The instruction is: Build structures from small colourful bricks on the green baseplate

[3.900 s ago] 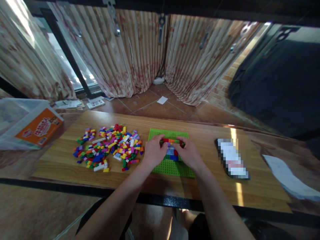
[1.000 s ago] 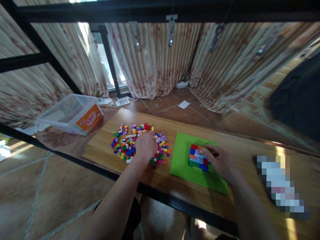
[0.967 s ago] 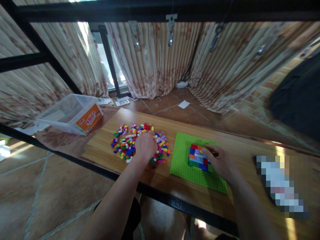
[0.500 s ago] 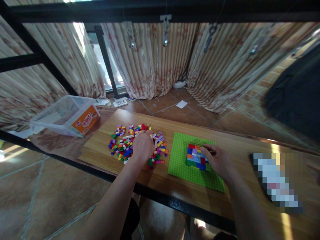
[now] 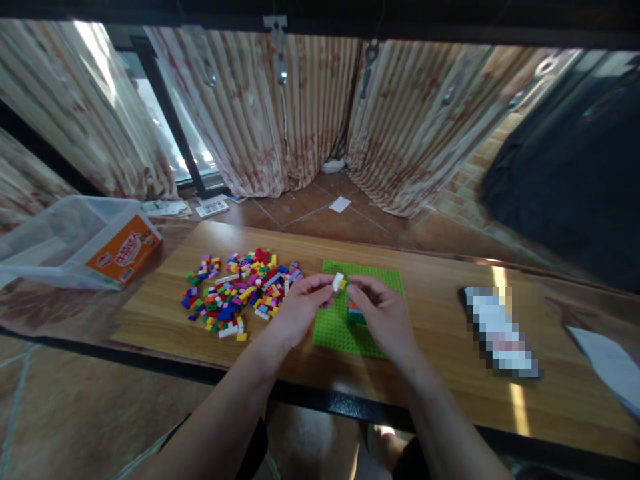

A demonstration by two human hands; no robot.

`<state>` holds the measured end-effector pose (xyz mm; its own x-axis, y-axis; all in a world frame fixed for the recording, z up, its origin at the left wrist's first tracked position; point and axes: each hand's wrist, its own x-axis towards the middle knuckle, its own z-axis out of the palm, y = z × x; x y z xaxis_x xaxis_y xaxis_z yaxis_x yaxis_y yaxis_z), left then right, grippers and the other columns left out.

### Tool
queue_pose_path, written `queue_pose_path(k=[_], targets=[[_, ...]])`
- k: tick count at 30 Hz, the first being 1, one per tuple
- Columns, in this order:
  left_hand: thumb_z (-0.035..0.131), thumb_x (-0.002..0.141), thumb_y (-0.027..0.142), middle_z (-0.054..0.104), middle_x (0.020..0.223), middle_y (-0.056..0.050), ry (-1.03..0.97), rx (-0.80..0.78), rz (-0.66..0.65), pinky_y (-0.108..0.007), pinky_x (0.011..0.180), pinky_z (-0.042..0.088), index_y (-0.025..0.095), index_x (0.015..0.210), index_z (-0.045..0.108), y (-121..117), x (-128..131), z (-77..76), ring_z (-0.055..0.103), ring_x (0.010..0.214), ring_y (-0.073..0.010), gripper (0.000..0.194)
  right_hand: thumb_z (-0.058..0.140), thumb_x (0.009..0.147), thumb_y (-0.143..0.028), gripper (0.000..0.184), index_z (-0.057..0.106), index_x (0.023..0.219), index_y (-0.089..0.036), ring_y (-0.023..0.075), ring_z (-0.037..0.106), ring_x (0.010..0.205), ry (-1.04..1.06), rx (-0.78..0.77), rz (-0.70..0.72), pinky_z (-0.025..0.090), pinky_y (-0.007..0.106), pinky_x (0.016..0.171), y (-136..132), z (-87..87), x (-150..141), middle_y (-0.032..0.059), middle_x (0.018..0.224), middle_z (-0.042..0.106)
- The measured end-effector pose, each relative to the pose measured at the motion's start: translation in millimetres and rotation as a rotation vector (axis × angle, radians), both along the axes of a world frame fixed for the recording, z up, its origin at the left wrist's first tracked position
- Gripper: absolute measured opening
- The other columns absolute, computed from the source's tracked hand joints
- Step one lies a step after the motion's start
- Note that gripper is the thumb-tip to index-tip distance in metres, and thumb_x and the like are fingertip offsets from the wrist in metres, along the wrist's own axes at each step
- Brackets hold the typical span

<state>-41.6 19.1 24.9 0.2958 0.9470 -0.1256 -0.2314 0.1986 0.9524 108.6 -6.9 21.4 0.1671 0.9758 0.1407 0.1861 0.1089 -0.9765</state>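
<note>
Above the green baseplate [image 5: 330, 333], my left hand [image 5: 303, 303] pinches a small white brick [image 5: 338, 280] between thumb and fingertips. My right hand [image 5: 383, 307] meets it there, its fingertips closed at a small yellow brick [image 5: 343, 284] against the white one; whether the two are joined I cannot tell. Under my right hand, a block of stacked coloured bricks [image 5: 355, 315] stands on the baseplate, mostly hidden by that hand. To the left, a loose pile of many-coloured bricks [image 5: 227, 310] spreads over the wooden board.
A clear plastic box [image 5: 65, 267] with an orange label stands at the far left. A blurred-out flat object [image 5: 503, 337] with a dark edge lies on the wooden board [image 5: 435, 360] to the right, and a white sheet [image 5: 610, 367] beyond it. Curtains [image 5: 310, 120] hang behind.
My left hand has left the brick pile and come right, over the baseplate, with a white brick. My right hand has come off the brick block to meet it. The view has shifted right.
</note>
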Motion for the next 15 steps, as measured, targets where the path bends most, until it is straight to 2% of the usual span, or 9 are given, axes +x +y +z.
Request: queue_pose_path(k=[5,11,15], targets=[[0.068,0.072,0.027,0.067,0.078,-0.002,-0.083,-0.013,-0.001,-0.023,0.066,0.042,0.016,0.088,0.072,-1.6,10.3,-2.6,0.052,0.065,-0.0083,0.021,0.068,0.074,-0.040,0.025,0.072,0.086,-0.019,0.0142,0.059,0.067,0.092,0.003,-0.026,0.048,0.027,0.064,1.5,-1.9,-1.1,0.0014,0.075,0.068],[0.067,0.075,0.034,0.065,0.079,-0.001,0.060,0.064,0.005,-0.024,0.067,0.043,0.015,0.088,0.068,0.3,17.6,-4.9,0.053,0.068,-0.0097,0.023,0.068,0.074,-0.040,0.024,0.073,0.086,-0.020,0.0147,0.061,0.067,0.095,-0.023,0.002,0.049,0.028,0.064,1.0,-1.5,4.7,0.0020,0.076,0.070],[0.067,0.075,0.033,0.060,0.072,0.001,0.070,0.080,0.014,-0.022,0.063,0.040,0.014,0.082,0.066,0.8,19.2,-5.0,0.050,0.065,-0.0087,0.021,0.070,0.072,-0.040,0.024,0.074,0.084,-0.020,0.0150,0.062,0.069,0.125,-0.055,0.002,0.049,0.028,0.065,0.1,0.2,5.8,0.0023,0.075,0.071]])
